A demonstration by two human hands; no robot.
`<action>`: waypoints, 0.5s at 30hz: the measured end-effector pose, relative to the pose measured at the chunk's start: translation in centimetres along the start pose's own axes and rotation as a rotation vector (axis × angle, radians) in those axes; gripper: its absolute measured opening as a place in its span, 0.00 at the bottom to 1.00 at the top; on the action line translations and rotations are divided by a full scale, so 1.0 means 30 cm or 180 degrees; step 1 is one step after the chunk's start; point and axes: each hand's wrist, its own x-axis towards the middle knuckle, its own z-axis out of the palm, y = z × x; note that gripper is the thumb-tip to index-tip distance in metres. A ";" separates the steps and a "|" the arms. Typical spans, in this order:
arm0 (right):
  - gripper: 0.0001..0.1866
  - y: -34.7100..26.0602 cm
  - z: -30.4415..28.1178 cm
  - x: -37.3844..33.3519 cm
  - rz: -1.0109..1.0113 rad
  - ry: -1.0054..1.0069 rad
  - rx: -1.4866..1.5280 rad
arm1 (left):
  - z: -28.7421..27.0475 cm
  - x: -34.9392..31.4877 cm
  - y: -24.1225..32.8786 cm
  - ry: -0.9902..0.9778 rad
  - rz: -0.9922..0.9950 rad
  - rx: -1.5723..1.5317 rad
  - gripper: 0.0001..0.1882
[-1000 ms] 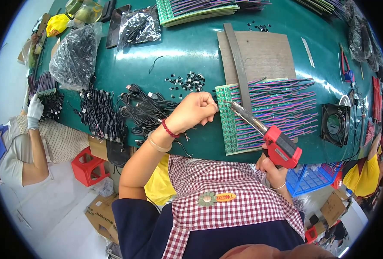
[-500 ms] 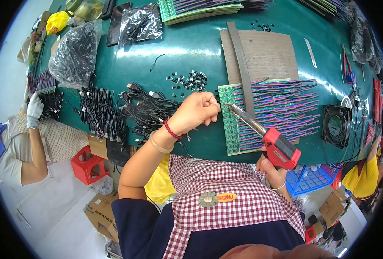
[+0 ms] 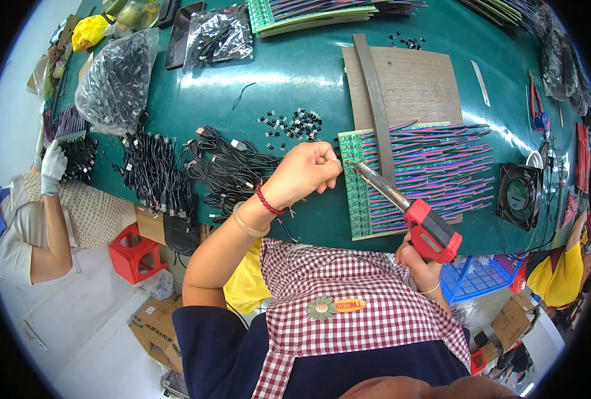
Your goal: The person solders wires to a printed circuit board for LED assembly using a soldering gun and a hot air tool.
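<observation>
My right hand (image 3: 418, 263) grips a red and black soldering gun (image 3: 432, 230) by its handle. The gun's long metal barrel points up and left, and its tip meets the left part of a green circuit board panel (image 3: 357, 199). Rows of pink, blue and black wires (image 3: 435, 169) run rightward from that panel. At the panel's left edge my left hand (image 3: 310, 169) is closed in a pinch; what lies between its fingertips is too small to make out. A flat metal bar (image 3: 375, 106) rests across the panel and a brown wooden board (image 3: 418, 83).
Small black connectors (image 3: 302, 123) lie scattered beyond my left hand. Bundles of black cables (image 3: 225, 163) sit to the left, near a clear bag of parts (image 3: 117, 83). More panels (image 3: 315, 20) are stacked at the back. A black fan (image 3: 520, 193) stands right. A co-worker's gloved hand (image 3: 54, 169) is far left.
Both hands hold almost the same pose, and the soldering gun's tip stays at the panel's left part. The whole view has shifted very slightly.
</observation>
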 end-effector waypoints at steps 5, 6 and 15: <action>0.14 0.018 -0.010 -0.005 -0.0062 -0.0038 -0.0152 | 0.006 -0.005 0.005 0.0115 0.0026 0.0119 0.05; 0.13 0.002 -0.002 -0.001 -0.0025 -0.0013 -0.0103 | 0.006 -0.004 0.004 0.0116 0.0024 0.0117 0.05; 0.12 0.013 0.001 -0.010 0.0012 0.0069 -0.0096 | 0.006 -0.002 0.001 0.0155 0.0044 0.0232 0.07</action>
